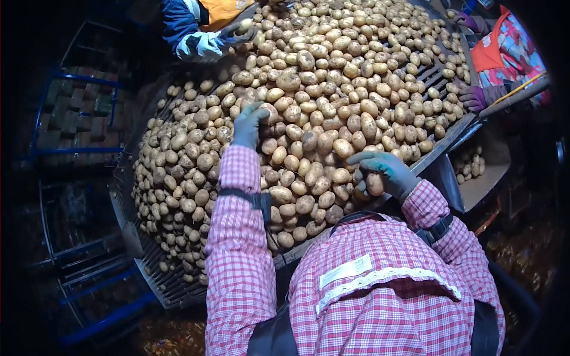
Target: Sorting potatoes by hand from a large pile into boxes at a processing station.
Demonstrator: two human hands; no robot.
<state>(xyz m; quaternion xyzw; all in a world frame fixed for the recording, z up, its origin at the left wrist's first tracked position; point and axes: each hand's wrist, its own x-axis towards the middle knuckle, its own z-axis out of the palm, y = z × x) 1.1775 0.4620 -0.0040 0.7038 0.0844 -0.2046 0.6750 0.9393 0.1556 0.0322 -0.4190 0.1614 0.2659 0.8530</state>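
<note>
A broad heap of soil-marked potatoes [311,115] covers the slatted sorting table [178,285] before me. My left hand [249,125], in a grey-green glove, reaches into the middle of the heap with its fingers around a potato [269,114]. Nearer my body, at the table's front edge, my right hand [386,172] wears a matching glove. It holds a potato [375,184] below the outstretched fingers, against the palm side. Other potatoes touch or surround both hands.
A co-worker's gloved hand [236,34] holds a potato at the far side. Another person's purple gloves [474,99] are at the right edge. A box [483,182] with several potatoes stands below the table's right side. Blue metal racks [80,151] stand at left.
</note>
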